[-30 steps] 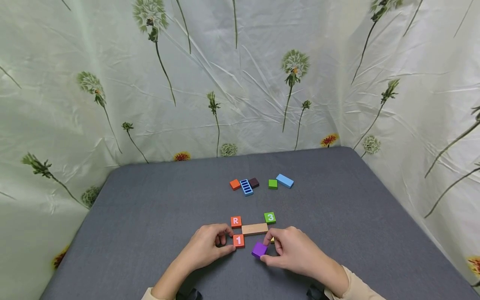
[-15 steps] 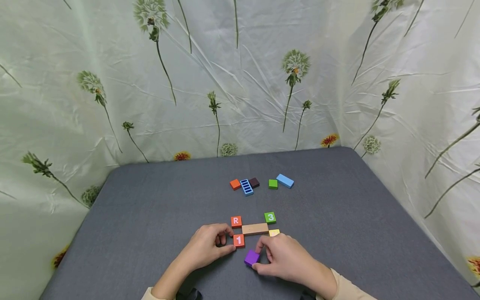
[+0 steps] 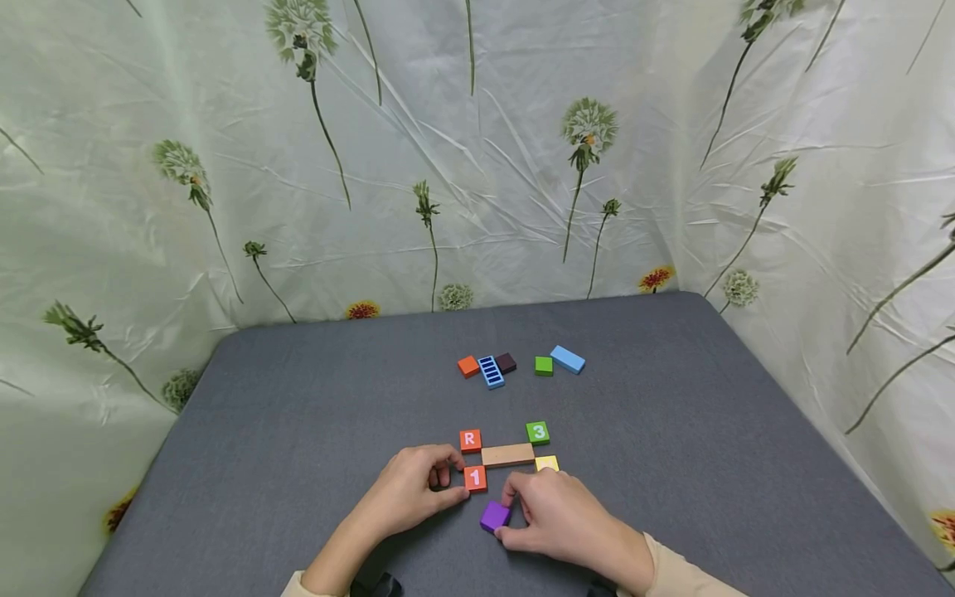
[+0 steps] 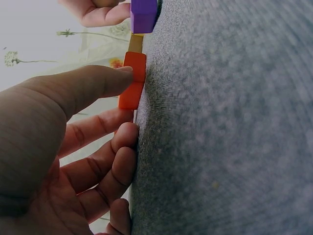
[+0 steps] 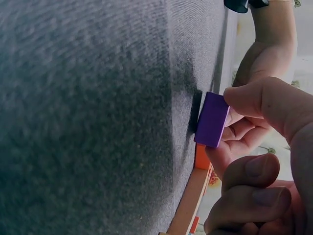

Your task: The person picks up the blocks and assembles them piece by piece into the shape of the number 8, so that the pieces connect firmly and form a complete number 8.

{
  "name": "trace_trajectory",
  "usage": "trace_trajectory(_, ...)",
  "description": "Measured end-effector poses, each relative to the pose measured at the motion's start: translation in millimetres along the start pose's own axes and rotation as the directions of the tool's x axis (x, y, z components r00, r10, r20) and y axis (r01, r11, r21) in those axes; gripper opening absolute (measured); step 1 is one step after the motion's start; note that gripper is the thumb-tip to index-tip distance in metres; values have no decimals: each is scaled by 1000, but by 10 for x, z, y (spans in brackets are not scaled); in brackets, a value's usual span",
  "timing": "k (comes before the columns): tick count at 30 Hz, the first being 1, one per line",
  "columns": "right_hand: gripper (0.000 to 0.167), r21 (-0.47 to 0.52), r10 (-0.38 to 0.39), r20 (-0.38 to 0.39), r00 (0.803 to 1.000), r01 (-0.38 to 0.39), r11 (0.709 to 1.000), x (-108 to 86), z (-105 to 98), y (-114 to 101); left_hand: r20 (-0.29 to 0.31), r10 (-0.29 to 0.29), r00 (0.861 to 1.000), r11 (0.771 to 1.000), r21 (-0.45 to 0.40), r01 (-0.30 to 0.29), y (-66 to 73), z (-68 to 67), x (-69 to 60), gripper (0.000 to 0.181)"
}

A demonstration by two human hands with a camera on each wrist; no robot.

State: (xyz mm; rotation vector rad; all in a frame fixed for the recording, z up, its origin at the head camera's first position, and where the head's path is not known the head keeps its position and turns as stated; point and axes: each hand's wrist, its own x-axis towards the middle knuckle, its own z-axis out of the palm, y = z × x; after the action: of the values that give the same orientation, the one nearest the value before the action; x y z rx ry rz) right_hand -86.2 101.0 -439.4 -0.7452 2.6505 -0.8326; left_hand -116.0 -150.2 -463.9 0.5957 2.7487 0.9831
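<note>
My right hand (image 3: pixel 555 510) pinches a purple block (image 3: pixel 494 516) between thumb and fingers, in front of the other blocks. In the right wrist view the purple block (image 5: pixel 212 120) is tilted, close to the cloth. My left hand (image 3: pixel 418 485) pinches the left side of a red block marked 1 (image 3: pixel 476 478), which lies on the table. A plain wooden plank (image 3: pixel 507 455) lies behind it, with a red block marked R (image 3: pixel 470 440) and a green block marked 3 (image 3: pixel 537 432) at its far corners. A yellow block (image 3: pixel 547 463) at its near right corner is partly hidden by my right hand.
Farther back lie an orange block (image 3: pixel 468 366), a blue block with dark bars (image 3: pixel 491 372), a dark brown block (image 3: pixel 506 363), a green block (image 3: pixel 544 366) and a light blue block (image 3: pixel 568 359). Behind the grey-covered table (image 3: pixel 336 390) hangs a flowered curtain (image 3: pixel 492 166).
My right hand has moved left and nearer to me with the purple block, uncovering more of the yellow block. The left hand stays in place on the red block.
</note>
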Motion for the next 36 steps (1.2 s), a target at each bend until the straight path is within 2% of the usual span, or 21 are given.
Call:
trace_trajectory(18, 28, -92, 3, -47, 999, -8, 996, 55, 82, -39, 9, -9, 1000, 1000, -10, 9, -8, -7, 0, 22)
trace_trajectory(36, 28, -82, 16, -52, 999, -20, 996, 86, 64, -40, -5, 0, 1000, 1000, -10, 0, 6, -9, -11, 23)
